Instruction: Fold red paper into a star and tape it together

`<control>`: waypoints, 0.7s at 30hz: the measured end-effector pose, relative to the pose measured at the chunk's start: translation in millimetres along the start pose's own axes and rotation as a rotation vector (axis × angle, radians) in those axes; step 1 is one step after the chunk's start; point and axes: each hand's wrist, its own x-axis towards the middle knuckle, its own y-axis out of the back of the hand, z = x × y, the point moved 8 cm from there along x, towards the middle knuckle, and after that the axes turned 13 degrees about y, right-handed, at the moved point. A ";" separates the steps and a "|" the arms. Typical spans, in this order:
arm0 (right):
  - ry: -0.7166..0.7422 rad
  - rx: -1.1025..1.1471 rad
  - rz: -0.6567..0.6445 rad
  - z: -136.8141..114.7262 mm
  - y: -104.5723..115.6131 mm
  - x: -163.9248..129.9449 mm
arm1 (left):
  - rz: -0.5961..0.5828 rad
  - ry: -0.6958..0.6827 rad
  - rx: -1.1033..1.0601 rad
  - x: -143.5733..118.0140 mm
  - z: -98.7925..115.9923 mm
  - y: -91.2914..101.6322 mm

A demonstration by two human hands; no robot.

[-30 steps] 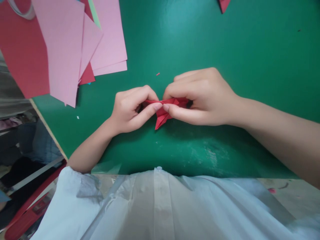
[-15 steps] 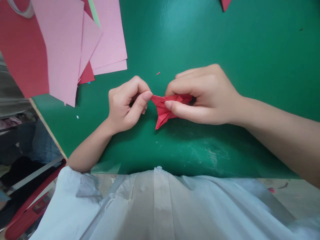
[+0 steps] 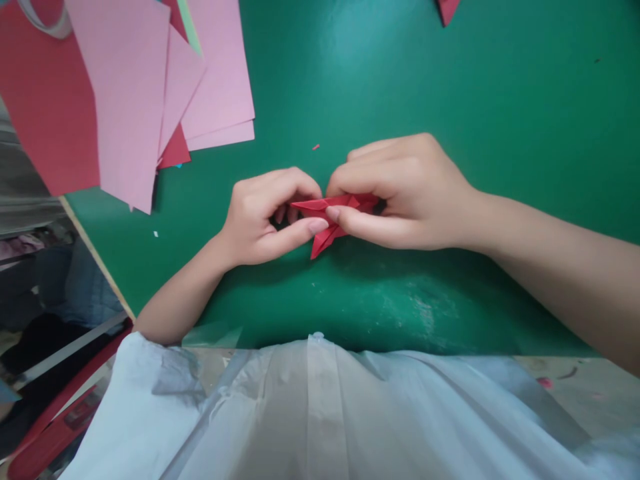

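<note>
A small folded piece of red paper (image 3: 340, 203), with several pointed flaps, is between my two hands just above the green table. My right hand (image 3: 410, 193) pinches its right part between thumb and curled fingers, hiding that end. My left hand (image 3: 273, 217) is closed around the left part, its thumb along the front and its fingers behind. One red point sticks out inside the curl of my left hand, and another hangs down below the thumbs.
Pink paper sheets (image 3: 127, 87) and red sheets (image 3: 55, 113) lie overlapping at the upper left, with a white ring-shaped strip (image 3: 55, 27). Another red folded piece (image 3: 447, 10) is at the top edge. Tiny scraps dot the green table (image 3: 525, 133).
My left hand has moved right from the paper's left tip, and its thumb now presses farther in, near my right thumb. My right hand keeps its pinch almost in place.
</note>
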 end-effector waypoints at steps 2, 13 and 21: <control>0.006 -0.008 -0.005 -0.4 -1.2 -0.3 | -0.015 -0.054 0.058 1.5 4.7 -2.2; -0.012 0.030 0.061 -2.0 4.4 -0.5 | 0.055 0.042 0.025 1.9 -0.8 3.7; -0.062 0.045 0.081 2.8 4.3 -2.6 | 0.104 0.088 -0.016 0.7 -5.1 9.6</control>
